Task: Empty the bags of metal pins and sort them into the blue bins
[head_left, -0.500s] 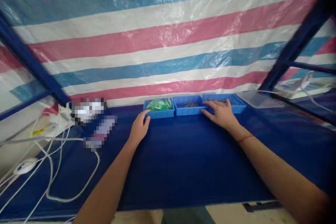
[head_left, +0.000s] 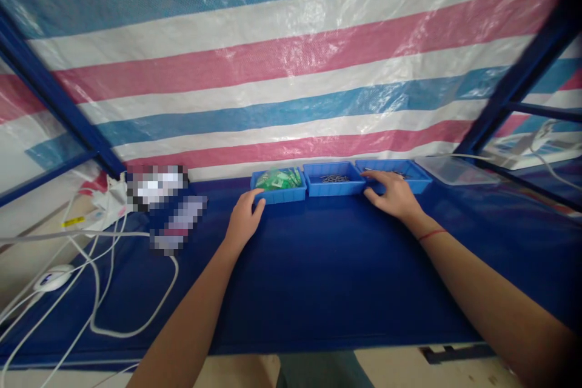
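Three blue plastic bins stand side by side along the back of the table. The left bin [head_left: 284, 196] holds green plastic packets [head_left: 278, 179]. My left hand [head_left: 244, 215] is at its front left corner, thumb and fingers apart, with nothing visible in it. In the middle bin [head_left: 334, 188] lie several thin dark metal pieces [head_left: 335, 178]. My right hand [head_left: 395, 197] is in front of the right bin [head_left: 421, 183], thumb apart from the fingers, its fingertips by the edge between the middle and right bins. It partly covers the right bin's metal pieces.
A clear plastic lid or tray [head_left: 454, 171] lies right of the bins. White cables [head_left: 130, 333] and a white round plug-like device [head_left: 53, 277] are on the left, near two blurred-out objects [head_left: 184, 218]. Behind hangs a striped plastic sheet [head_left: 291, 60] between blue metal posts.
The view has shifted slightly, so the scene sits a little further right. My right hand's fingers are less spread and closer together. My left hand stays by the left bin's corner.
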Demonstrator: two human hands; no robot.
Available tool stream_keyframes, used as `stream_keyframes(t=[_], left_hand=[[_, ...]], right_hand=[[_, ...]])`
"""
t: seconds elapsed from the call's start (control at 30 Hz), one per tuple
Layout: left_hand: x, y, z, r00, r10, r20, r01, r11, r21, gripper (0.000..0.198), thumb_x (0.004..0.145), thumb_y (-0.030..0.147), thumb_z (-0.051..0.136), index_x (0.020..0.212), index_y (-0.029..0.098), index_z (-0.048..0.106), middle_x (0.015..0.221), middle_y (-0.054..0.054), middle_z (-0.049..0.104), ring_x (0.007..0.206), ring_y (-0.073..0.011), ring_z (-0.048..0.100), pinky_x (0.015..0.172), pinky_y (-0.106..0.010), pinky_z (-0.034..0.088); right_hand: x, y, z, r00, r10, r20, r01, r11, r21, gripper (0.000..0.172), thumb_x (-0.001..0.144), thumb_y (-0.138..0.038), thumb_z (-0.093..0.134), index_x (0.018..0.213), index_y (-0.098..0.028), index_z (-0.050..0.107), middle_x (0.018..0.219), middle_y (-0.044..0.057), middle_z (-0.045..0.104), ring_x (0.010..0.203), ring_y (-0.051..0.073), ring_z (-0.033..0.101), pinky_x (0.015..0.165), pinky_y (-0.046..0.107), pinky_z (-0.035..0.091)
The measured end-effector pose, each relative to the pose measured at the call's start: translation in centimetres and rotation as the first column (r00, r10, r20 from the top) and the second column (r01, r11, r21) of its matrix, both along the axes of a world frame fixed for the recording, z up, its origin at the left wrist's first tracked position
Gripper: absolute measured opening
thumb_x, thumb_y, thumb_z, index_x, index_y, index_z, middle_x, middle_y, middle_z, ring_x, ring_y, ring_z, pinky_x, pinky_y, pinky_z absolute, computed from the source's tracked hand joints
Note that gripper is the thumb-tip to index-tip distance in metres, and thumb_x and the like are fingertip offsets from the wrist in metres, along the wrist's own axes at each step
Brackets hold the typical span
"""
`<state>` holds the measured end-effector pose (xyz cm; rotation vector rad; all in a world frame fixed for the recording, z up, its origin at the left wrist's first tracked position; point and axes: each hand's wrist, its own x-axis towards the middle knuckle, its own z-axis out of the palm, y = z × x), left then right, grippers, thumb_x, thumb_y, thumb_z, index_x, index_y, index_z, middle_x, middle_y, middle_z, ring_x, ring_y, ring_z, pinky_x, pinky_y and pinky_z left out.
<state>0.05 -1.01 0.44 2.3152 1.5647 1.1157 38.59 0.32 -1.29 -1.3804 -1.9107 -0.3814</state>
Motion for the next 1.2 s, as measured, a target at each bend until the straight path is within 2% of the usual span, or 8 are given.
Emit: stream_keyframes(t=[0.17,0.33,0.5,0.7,0.8,0.9,1.03,1.2], left_hand=[[0.3,0.0,0.7,0.999,0.036,-0.014,-0.036,0.999,0.001,0.027,0.088,0.034,0.053,0.111,0.02,0.059,0.124,-0.01,0.054,0.119,-0.024,0.049,0.102,-0.039,0.039],[-0.7,-1.8,2.4,0.999,-0.004,-0.041,0.001,0.997,-0.071,0.021,0.085,0.038,0.056,0.086,0.018,0.062,0.09,-0.004,0.063,0.084,-0.0191,0.06,0.084,-0.034,0.048],[-1.1,-7.5,2.9,0.997,-0.071,0.014,0.072,0.976,-0.204,0.019,0.084,0.037,0.059,0.083,0.019,0.063,0.096,-0.004,0.061,0.087,-0.0168,0.06,0.078,-0.028,0.051],[1.4,-11.3,1.9,0.96,-0.067,0.27,0.15,0.942,-0.3,0.044,0.084,0.042,0.059,0.123,0.025,0.048,0.142,-0.012,0.029,0.115,-0.0244,0.053,0.086,-0.038,0.054],[3.0,-10.8,2.0,0.964,-0.175,0.198,0.224,0.939,-0.26,0.066,0.085,0.041,0.057,0.143,0.03,0.027,0.154,-0.01,0.005,0.137,-0.032,0.027,0.106,-0.049,0.037],[4.7,-9.3,1.9,0.93,-0.292,0.223,0.344,0.906,-0.247,0.069,0.09,0.045,0.05,0.147,0.031,0.015,0.156,-0.008,0.006,0.143,-0.0296,0.009,0.114,-0.051,0.017],[6.7,-7.5,0.9,0.865,-0.284,0.414,0.419,0.862,-0.285,0.063,0.096,0.048,0.034,0.149,0.027,0.005,0.155,-0.009,0.015,0.142,-0.0248,0.017,0.115,-0.047,0.02],[7.4,-7.1,0.0,0.857,-0.283,0.431,0.395,0.898,-0.195,0.059,0.095,0.044,0.039,0.146,0.023,0.018,0.149,-0.012,0.031,0.138,-0.0228,0.029,0.115,-0.043,0.025]], right_hand=[[-2.1,-1.8,1.3,0.999,-0.029,-0.04,0.031,0.999,0.043,0.044,0.076,-0.028,0.053,0.119,-0.016,0.055,0.118,0.014,0.058,0.113,0.034,0.051,0.1,0.052,0.036],[-7.0,-5.9,1.5,0.984,0.178,-0.03,-0.181,0.973,-0.141,0.04,0.084,-0.037,0.053,0.121,-0.022,0.052,0.106,0.008,0.064,0.1,0.025,0.061,0.09,0.04,0.048],[-10.7,-8.0,0.0,0.907,0.331,-0.261,-0.416,0.803,-0.427,0.107,0.067,-0.057,0.07,0.148,-0.017,0.011,0.145,0.02,0.037,0.131,0.035,0.038,0.105,0.054,0.034],[-10.2,-8.7,2.2,0.677,0.344,-0.651,-0.686,0.617,-0.387,0.102,0.062,-0.042,0.079,0.144,-0.025,0.022,0.141,0.012,0.043,0.13,0.029,0.042,0.108,0.047,0.034],[-8.6,-9.2,4.2,0.654,0.296,-0.697,-0.679,0.636,-0.367,0.098,0.062,-0.038,0.08,0.144,-0.028,0.026,0.142,0.011,0.041,0.131,0.03,0.04,0.108,0.049,0.033],[-7.6,-9.5,6.4,0.66,0.32,-0.68,-0.667,0.666,-0.334,0.091,0.064,-0.035,0.079,0.141,-0.031,0.029,0.146,0.009,0.035,0.133,0.03,0.035,0.106,0.048,0.035],[-8.0,-9.3,8.9,0.729,0.405,-0.551,-0.627,0.718,-0.302,0.07,0.066,-0.032,0.076,0.128,-0.029,0.042,0.14,0.007,0.04,0.127,0.03,0.042,0.103,0.045,0.039],[-10.5,-8.4,9.7,0.76,0.555,-0.339,-0.635,0.745,-0.203,0.062,0.072,-0.031,0.067,0.129,-0.029,0.043,0.142,0.008,0.039,0.131,0.03,0.038,0.106,0.048,0.033]])
